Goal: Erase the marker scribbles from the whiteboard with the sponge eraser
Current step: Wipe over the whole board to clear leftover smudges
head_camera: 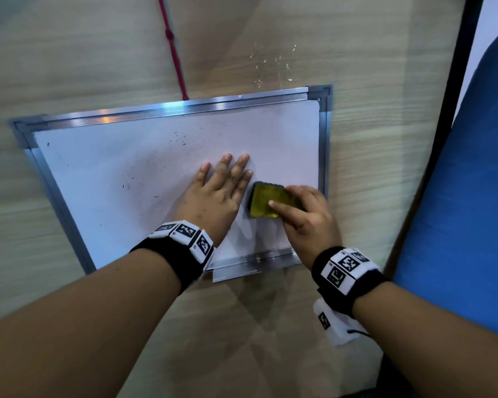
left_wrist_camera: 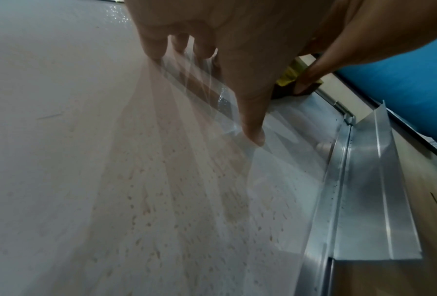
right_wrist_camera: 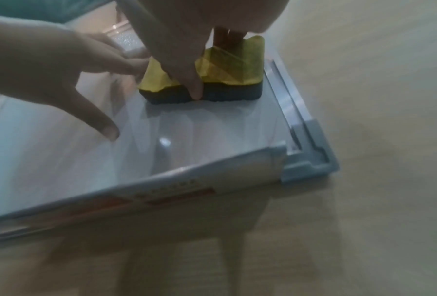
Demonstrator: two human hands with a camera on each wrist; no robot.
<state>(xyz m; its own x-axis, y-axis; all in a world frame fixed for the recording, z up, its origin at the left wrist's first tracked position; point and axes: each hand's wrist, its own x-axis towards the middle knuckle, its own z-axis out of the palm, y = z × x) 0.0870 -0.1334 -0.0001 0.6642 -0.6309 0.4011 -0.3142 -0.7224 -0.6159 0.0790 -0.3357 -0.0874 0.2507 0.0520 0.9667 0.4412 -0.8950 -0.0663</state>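
Whiteboard [head_camera: 144, 168], glossy white in a ribbed aluminium frame with grey plastic corners, lies flat on the wood-grain table [head_camera: 69, 58]. Faint ink specks remain toward 11 o'clock. The left hand [head_camera: 216, 193] presses flat on it, fingers straight and spread. At its 3 o'clock, the right hand [head_camera: 308, 214] grips the sponge eraser [head_camera: 263, 203]. Only the right wrist view shows its dark felt base under the crinkled yellow top.
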